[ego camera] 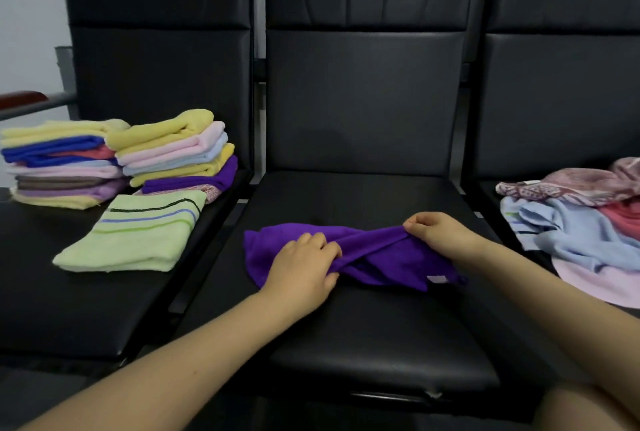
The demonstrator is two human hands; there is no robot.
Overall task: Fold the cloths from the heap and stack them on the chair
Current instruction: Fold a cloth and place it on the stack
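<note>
A crumpled purple cloth (384, 257) lies on the seat of the middle black chair (363, 337). My left hand (304, 271) grips a fold of it near its middle. My right hand (440, 233) pinches its upper right edge and holds it taut. On the left chair (69, 302) stand two stacks of folded cloths, one at the far left (59, 164) and one beside it (176, 150). In front of them lies a folded pale green striped cloth (135, 233). The heap of unfolded cloths (585, 222) lies on the right chair.
The three black chairs stand side by side with narrow gaps between the seats. A wooden armrest (20, 99) on a metal rail sticks out at the far left, in front of a white wall.
</note>
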